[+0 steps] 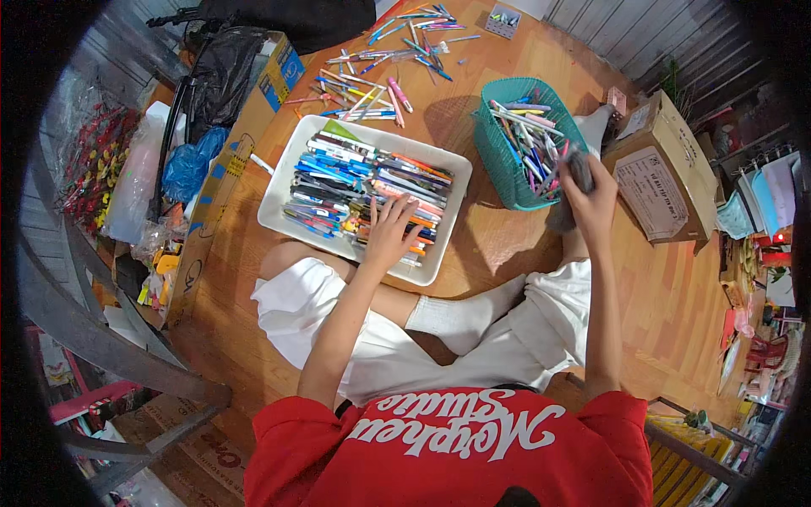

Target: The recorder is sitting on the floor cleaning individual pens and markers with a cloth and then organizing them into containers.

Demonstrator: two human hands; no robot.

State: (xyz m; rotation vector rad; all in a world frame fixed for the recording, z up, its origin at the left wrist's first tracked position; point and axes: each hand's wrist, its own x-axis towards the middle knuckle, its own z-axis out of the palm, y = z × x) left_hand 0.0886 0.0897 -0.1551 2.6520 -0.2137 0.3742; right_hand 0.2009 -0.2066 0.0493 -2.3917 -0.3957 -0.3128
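Note:
My left hand [391,233] rests with spread fingers on rows of pens and markers in a white plastic tray [457,190]. Bundled by kind and colour, the blue pens [329,170] and black pens [320,193] lie on the tray's left side. Orange and grey pens [415,177] fill its right side. A dark grey, cloth-like bundle [579,172] is gripped in my right hand [595,196], over the near right rim of a teal plastic basket [500,171]. Loose pens and markers [526,136] lie jumbled inside that basket.
Loose pens [361,95] and a pink marker [400,95] are scattered beyond the tray. A small lattice box [504,22] stands at the back. Cardboard boxes [671,171] flank the right; a long carton [218,184] and metal stand [127,342] flank the left. My crossed legs [469,317] are close.

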